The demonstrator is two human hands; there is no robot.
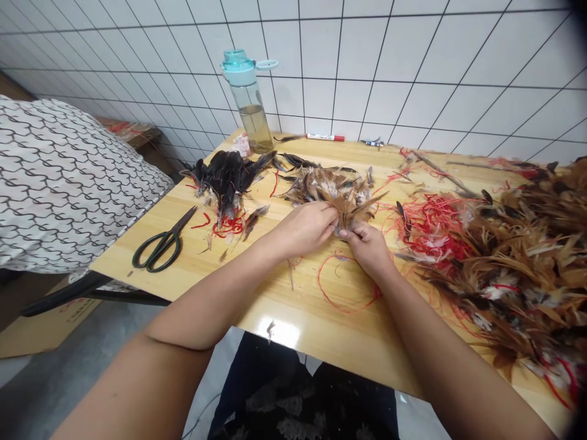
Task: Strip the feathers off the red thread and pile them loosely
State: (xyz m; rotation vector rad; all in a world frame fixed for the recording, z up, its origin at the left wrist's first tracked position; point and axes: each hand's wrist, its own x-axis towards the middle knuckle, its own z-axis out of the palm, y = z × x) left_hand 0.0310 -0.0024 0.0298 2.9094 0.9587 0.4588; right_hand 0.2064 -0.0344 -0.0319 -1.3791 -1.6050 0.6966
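Note:
My left hand (pixel 312 225) and my right hand (pixel 369 245) meet near the middle of the table. Between them is a small fan of brown feathers (pixel 352 206), its tips pointing away from me. My right thumb and fingers pinch the quill ends. The left fingers are closed on the same feathers from the other side, their tips partly hidden. Just behind lies a loose pile of brown and white feathers (pixel 316 182). A loop of red string (pixel 320 282) rests on the wood below my hands.
Black-handled scissors (pixel 158 249) lie at left, near a bunch of black feathers (pixel 225 177). A water bottle (pixel 255 119) stands at the back, left of a marker (pixel 324 137). Tangled red string (pixel 435 229) and a large heap of brown feathers (pixel 527 256) cover the right side.

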